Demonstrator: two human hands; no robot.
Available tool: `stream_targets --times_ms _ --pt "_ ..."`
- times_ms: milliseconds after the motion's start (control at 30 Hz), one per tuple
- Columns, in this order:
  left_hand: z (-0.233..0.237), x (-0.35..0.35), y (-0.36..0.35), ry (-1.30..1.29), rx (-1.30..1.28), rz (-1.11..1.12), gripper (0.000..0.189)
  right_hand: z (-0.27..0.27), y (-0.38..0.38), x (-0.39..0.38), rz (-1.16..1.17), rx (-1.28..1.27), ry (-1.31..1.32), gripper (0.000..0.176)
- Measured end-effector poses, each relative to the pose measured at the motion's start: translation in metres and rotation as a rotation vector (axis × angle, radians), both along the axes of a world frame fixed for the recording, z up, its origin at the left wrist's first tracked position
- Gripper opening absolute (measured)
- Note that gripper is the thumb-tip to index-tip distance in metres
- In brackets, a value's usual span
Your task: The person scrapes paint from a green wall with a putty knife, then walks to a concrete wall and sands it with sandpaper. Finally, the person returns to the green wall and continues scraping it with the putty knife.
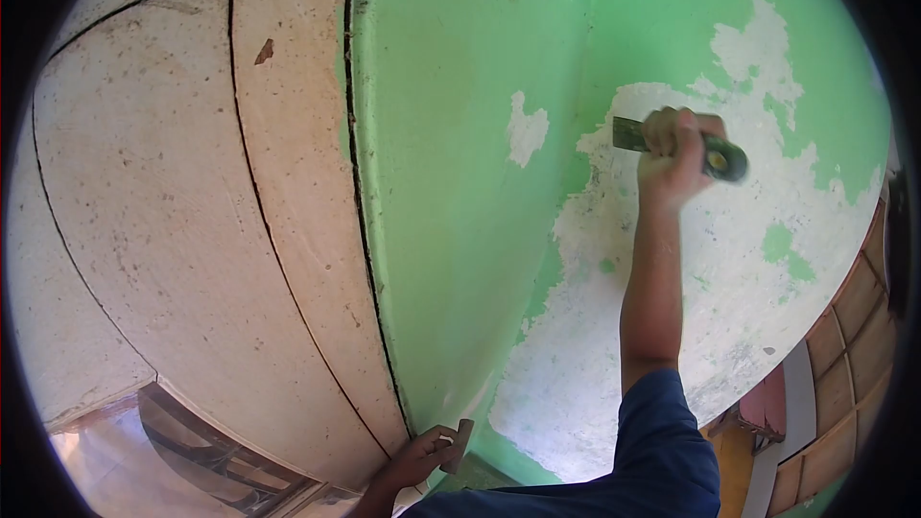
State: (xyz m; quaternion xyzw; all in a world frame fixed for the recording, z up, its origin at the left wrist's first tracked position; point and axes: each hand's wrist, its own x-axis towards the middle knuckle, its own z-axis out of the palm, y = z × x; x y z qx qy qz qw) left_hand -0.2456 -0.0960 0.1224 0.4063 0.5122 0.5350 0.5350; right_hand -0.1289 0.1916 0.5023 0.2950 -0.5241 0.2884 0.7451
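My right hand [676, 149] is closed around a scraper [630, 134] with a dark handle that has a round yellowish spot near its end. The blade lies at the green wall [835, 86], by the edge of a large white patch [595, 269] where the paint is gone. Low in the view, my left hand [422, 456] is closed on a flat brown piece [460, 446], whose kind I cannot make out. That hand is close to the inner corner of the walls.
Pale speckled panels [173, 201] with dark gaps run along the left. Smaller bare patches [527, 128] mark the adjoining green wall. A dark wooden frame [221, 465] shows at lower left. A reddish item [763, 408] and tan panelling [849, 326] are at lower right.
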Motion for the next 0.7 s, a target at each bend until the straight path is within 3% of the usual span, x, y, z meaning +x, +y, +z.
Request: stream_targets --times_ms 33,100,167,200,333,367,433,500,567,633,667,700 --pt "0.004 0.001 0.000 -0.017 0.008 0.017 0.025 0.000 -0.004 0.006 0.140 0.153 -0.003 0.013" --pt "0.003 0.000 0.002 -0.013 0.019 0.010 0.025 -0.001 -0.004 0.002 0.179 0.195 0.020 0.013" --pt "0.001 0.000 -0.001 -0.011 0.017 -0.001 0.025 -0.003 0.022 -0.017 -0.438 -0.124 0.182 0.011" --pt "0.001 -0.001 -0.001 0.020 -0.009 -0.007 0.025 -0.005 0.013 -0.020 -0.144 -0.174 0.021 0.011" --pt "-0.002 0.001 0.001 0.024 0.040 0.031 0.025 0.000 -0.009 -0.004 0.114 0.078 0.038 0.011" --pt "-0.004 0.000 0.002 0.028 0.043 0.033 0.025 0.000 -0.013 0.005 0.111 0.190 0.039 0.011" --pt "-0.008 -0.001 0.004 0.013 0.058 0.016 0.025 -0.001 -0.004 0.000 0.042 0.125 0.090 0.012" --pt "-0.003 -0.001 0.001 -0.021 0.020 -0.009 0.024 -0.004 0.013 -0.029 -0.155 -0.177 0.036 0.013" --pt "0.001 -0.002 0.002 -0.051 0.002 -0.031 0.024 0.000 0.006 -0.020 -0.096 -0.205 -0.005 0.013" --pt "0.001 -0.001 0.000 -0.047 -0.017 -0.008 0.023 -0.003 -0.016 -0.009 0.022 -0.031 0.034 0.012" --pt "0.002 -0.002 0.001 -0.045 -0.014 -0.010 0.023 -0.004 -0.018 0.000 0.115 0.185 0.054 0.012" --pt "0.002 -0.002 0.002 -0.020 0.003 -0.012 0.022 -0.005 -0.019 0.010 0.045 0.272 0.019 0.011"
